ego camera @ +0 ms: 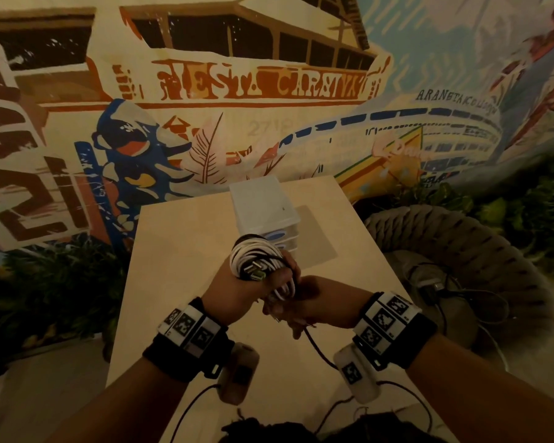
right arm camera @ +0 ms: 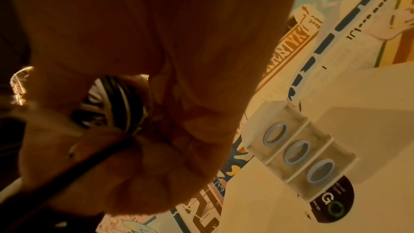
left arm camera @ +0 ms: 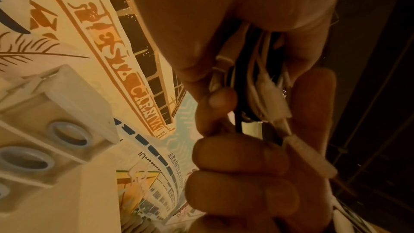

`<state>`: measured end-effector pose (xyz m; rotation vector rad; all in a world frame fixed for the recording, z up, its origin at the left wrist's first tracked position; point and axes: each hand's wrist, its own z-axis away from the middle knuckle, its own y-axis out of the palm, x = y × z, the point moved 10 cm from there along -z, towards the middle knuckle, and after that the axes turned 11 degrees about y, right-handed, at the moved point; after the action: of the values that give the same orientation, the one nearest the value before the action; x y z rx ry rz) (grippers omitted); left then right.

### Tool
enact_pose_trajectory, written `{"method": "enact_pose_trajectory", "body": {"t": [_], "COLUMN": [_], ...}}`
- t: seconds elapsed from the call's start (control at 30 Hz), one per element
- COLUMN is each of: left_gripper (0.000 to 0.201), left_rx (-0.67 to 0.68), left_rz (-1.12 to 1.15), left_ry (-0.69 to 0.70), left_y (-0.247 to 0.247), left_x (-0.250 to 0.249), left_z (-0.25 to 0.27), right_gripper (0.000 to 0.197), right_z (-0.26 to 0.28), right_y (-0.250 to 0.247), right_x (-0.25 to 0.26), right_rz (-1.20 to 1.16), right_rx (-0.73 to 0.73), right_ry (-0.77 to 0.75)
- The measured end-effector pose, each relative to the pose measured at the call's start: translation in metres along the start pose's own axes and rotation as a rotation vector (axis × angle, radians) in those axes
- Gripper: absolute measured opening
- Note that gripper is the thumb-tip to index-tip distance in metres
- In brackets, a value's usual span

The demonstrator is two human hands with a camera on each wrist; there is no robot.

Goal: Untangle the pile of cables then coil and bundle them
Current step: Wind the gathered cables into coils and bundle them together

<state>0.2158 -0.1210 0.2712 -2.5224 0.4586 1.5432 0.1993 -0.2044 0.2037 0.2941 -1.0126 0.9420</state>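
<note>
A coil of white and black cables (ego camera: 256, 256) is gripped upright in my left hand (ego camera: 263, 282) above the middle of the pale table (ego camera: 179, 251). Loose white connector ends (left arm camera: 272, 98) hang out below the fist in the left wrist view. My right hand (ego camera: 304, 306) is pressed against the left one, fingers curled round a black cable (ego camera: 315, 345) that runs down toward me. The same black cable (right arm camera: 74, 174) and the striped coil (right arm camera: 116, 102) show between the fingers in the right wrist view.
A small white drawer unit (ego camera: 264, 207) with blue ring handles (right arm camera: 296, 151) stands on the table just beyond the hands. A painted mural wall (ego camera: 237, 91) backs the table. A woven rope chair (ego camera: 461, 251) with other cables sits at the right. Thin black leads trail near my arms.
</note>
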Motion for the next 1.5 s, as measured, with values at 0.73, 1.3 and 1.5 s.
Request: {"method": "enact_pose_trajectory", "body": {"t": [0.73,1.3,1.5], "left_gripper": [0.021,0.024,0.023], "left_rx": [0.596,0.937,0.957], "left_rz": [-1.146,-1.485,-1.476], "left_ry": [-0.288,-0.340,-0.401], "left_y": [0.006,0.042,0.047], "left_x": [0.030,0.070,0.077], "left_z": [0.016,0.045,0.052], "right_gripper": [0.060,0.026,0.017], "right_z": [-0.016,-0.033,-0.036], "right_y": [-0.013,0.001,0.009], "right_x": [-0.044,-0.039,-0.047], "right_rz": [-0.413,0.489,0.610], "right_rx": [-0.033,-0.028,-0.015], "right_ry": [0.226,0.327,0.414]}}
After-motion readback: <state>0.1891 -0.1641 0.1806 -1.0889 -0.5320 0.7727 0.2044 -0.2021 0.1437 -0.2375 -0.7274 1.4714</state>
